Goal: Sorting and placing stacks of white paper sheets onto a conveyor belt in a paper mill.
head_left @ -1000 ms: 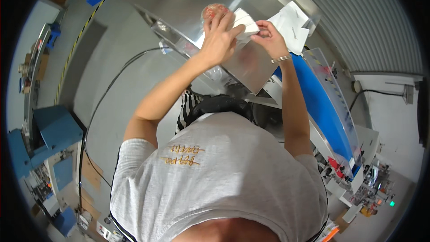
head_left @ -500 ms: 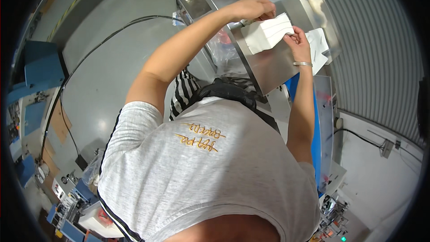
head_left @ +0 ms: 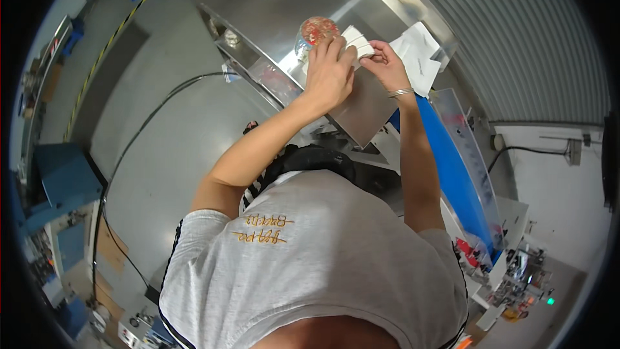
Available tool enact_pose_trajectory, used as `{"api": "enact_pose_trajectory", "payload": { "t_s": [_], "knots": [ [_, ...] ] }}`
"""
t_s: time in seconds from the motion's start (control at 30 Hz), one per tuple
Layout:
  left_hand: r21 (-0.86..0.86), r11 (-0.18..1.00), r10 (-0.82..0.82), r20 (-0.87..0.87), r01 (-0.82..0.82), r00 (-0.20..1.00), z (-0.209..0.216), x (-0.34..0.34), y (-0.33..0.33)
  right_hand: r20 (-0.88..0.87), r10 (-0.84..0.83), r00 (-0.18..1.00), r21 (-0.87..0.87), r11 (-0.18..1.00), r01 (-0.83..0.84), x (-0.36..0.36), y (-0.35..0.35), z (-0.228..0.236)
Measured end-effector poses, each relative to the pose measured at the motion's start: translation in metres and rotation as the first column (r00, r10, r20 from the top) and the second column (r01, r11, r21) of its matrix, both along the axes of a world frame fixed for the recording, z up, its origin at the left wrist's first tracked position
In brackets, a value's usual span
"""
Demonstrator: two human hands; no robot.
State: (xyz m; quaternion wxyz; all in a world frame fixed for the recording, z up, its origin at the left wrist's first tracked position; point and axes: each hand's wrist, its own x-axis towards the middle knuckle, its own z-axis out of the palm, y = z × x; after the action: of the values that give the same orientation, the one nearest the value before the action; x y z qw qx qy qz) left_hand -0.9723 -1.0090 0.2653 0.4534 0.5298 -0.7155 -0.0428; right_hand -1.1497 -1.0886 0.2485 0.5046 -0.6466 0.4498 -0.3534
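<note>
Over the metal table, a white box-like stack point(head_left: 357, 39) with crease lines across it lies between my two hands. My right hand point(head_left: 387, 70), a silver bangle at its wrist, pinches the right end of the stack between thumb and fingers. From above, my left hand point(head_left: 330, 72) covers the stack's left part with bent fingers; white shows on both sides of it. Its fingertips come close to a round, clear-looking thing with red contents point(head_left: 320, 30); whether they touch it is hard to tell.
White paper sheets point(head_left: 418, 58) lie at the right of the metal table point(head_left: 365, 113). A blue surface with a clear panel point(head_left: 455, 168) runs along my right side. A corrugated grey wall point(head_left: 491, 39) rises beyond. A black cable point(head_left: 139, 119) crosses the floor at left.
My left hand has come down from beyond the stack onto its left part. The round red thing has come into sight. The whole view has shifted, with the table further left.
</note>
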Motion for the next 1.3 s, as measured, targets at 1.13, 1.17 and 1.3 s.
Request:
{"api": "enact_pose_trajectory", "payload": {
  "t_s": [1.13,1.17,1.3],
  "knots": [
    [-0.025,0.99,-0.138,0.124,0.142,0.983,0.009,0.02,0.001,-0.18,0.109,0.978,-0.192,0.971,-0.144,-0.022,0.01,-0.011],
    [-0.015,0.992,-0.126,0.112,0.128,0.986,0.008,0.023,-0.003,-0.176,0.111,0.978,-0.188,0.971,-0.145,-0.021,0.019,-0.006],
    [-0.008,0.996,-0.083,0.132,0.085,0.988,0.006,0.026,-0.012,0.115,-0.19,0.975,0.181,0.969,0.168,-0.043,0.052,-0.017]
  ]
}}
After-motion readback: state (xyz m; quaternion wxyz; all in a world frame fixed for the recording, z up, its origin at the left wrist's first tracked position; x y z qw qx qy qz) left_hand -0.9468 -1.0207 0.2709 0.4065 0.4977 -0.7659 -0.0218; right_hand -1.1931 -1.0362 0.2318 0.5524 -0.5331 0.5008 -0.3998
